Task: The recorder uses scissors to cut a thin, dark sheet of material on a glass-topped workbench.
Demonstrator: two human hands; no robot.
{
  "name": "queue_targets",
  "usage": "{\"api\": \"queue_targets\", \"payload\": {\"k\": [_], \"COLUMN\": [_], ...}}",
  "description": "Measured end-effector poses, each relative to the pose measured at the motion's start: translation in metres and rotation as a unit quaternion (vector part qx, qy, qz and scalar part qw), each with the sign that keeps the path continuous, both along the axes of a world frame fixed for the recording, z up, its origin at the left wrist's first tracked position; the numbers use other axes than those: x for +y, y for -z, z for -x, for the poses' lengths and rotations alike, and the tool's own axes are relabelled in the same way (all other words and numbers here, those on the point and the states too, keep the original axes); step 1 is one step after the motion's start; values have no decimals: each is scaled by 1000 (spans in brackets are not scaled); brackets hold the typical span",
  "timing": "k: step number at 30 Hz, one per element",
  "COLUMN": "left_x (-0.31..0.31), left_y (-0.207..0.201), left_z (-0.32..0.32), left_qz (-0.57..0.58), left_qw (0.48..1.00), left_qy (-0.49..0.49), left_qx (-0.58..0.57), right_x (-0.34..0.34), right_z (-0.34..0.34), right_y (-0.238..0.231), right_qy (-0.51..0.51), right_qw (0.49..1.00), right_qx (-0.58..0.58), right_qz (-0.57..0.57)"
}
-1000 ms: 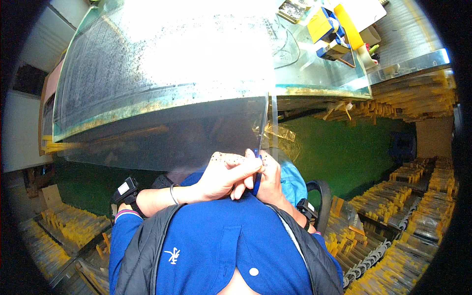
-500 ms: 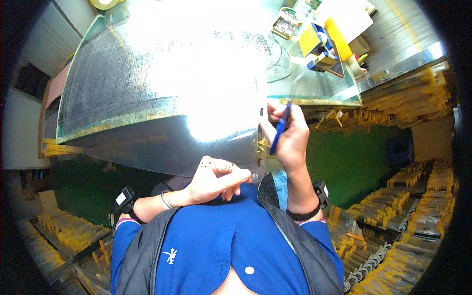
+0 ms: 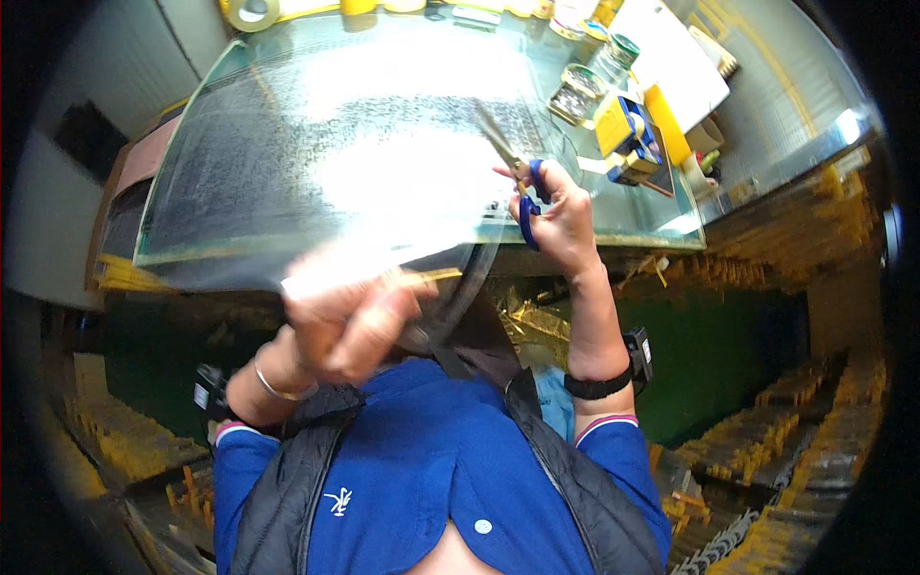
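My right hand (image 3: 565, 216) grips a pair of scissors (image 3: 529, 206) by its blue handles. The metal blades point up and left over the glass-topped table (image 3: 652, 216). My left hand (image 3: 350, 311), smeared by motion, is closed in front of the table edge. It appears to hold the near edge of a clear plastic sheet (image 3: 471, 264), which bends down beside it. A short yellow strip (image 3: 436, 276) sticks out by its fingers. Strong glare hides much of the sheet's outline over the dark, speckled tabletop.
At the back right stand a glass jar (image 3: 613, 57), a tray of small parts (image 3: 577, 94) and a blue and yellow tape dispenser (image 3: 628, 139). A tape roll (image 3: 251, 11) sits at the far left. Stacked yellow-edged pieces (image 3: 795, 383) line the right side.
My left hand has lifted and moved left, taking the sheet's near edge with it. The right hand has moved up slightly, and the scissors have turned so their blades now point away from me.
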State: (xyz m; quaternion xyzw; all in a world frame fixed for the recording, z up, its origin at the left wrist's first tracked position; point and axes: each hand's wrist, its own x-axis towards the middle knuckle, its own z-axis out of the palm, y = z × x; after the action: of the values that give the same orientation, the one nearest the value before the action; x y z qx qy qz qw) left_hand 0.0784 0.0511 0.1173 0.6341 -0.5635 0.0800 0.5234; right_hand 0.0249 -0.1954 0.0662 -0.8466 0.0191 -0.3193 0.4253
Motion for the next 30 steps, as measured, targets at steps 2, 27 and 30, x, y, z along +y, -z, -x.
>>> {"api": "queue_targets", "payload": {"k": [2,27,30], "left_x": [-6,-22,-38], "left_y": [-35,106,115], "left_z": [-26,34,21], "left_qz": [88,-191,-64], "left_qw": [995,658,693], "left_qy": [-38,121,71], "left_qx": [-42,718,715], "right_x": [15,87,87], "right_z": [1,76,116], "right_y": [-6,51,53], "right_qy": [21,43,-55], "right_qw": [999,847,866], "right_qx": [-14,157,200], "right_qz": [-39,-506,-455]}}
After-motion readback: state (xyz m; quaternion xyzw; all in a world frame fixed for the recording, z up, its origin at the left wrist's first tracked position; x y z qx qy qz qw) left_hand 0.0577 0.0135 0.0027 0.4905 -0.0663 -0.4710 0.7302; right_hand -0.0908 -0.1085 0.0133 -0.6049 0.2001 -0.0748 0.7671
